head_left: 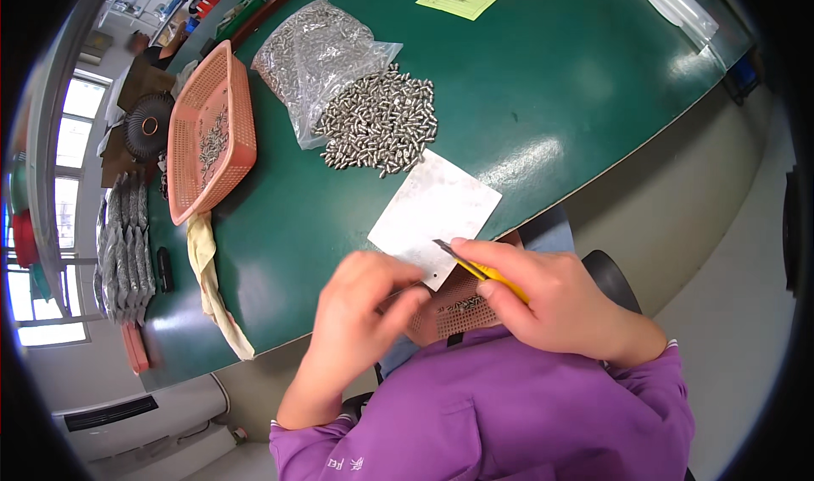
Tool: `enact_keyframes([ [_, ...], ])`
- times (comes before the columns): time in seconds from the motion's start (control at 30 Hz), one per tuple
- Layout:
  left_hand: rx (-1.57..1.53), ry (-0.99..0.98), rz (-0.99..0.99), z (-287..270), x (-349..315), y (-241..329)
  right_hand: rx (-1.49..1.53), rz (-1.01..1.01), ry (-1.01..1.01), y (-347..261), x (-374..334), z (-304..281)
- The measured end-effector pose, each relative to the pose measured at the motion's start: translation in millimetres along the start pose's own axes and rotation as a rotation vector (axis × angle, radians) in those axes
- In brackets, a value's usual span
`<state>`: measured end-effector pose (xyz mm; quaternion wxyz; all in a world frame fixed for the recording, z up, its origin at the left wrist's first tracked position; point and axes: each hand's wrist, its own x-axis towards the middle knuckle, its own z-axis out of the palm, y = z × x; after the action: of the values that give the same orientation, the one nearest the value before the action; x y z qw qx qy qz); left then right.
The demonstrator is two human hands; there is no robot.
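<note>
My right hand [551,299] grips a yellow utility knife [500,284], its dark blade tip pointing left over the near part of a white sheet [437,205]. Beside the sheet's near corner, my left hand [360,299] has thumb and forefinger drawn together. Whatever they pinch is too small to make out. Below both hands, a pink mesh basket [458,322] with small metal parts sits at my lap, partly hidden. Beyond the sheet lies a heap of small silvery metal pins [381,121], spilling beside a clear plastic bag [318,53] full of more.
A larger pink basket [242,155] with metal parts stands left on the green table [560,83]. Next to it are a cream cloth [208,269], a black fan [149,126] and several filled bags [127,244]. A yellow paper slip [456,0] lies at the far side.
</note>
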<state>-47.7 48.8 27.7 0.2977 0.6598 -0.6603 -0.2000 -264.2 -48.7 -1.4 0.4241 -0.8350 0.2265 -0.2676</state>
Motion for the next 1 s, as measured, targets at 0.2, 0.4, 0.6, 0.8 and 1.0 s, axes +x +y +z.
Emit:
enact_keyframes([
  [0.2, 0.248, 0.278, -0.114, 3.3, 61.8, -42.0, 0.05, -0.005, 0.022, 1.6, -3.4, -3.0],
  [0.4, 0.321, 0.276, -0.114, 7.0, 75.1, -50.5, 0.059, -0.02, 0.048, 4.3, -6.9, 0.6],
  [0.6, 0.254, 0.203, -0.052, -0.6, 41.8, -14.9, -0.012, 0.015, 0.03, 5.2, -4.0, 4.3],
  [0.8, 0.22, 0.163, -0.009, 17.7, 6.1, -12.3, -0.162, -0.05, -0.01, -4.2, 5.2, 15.3],
  [1.0, 0.194, 0.207, -0.027, 22.3, 4.2, -14.8, -0.211, 0.003, -0.117, -7.0, 6.3, 18.3],
])
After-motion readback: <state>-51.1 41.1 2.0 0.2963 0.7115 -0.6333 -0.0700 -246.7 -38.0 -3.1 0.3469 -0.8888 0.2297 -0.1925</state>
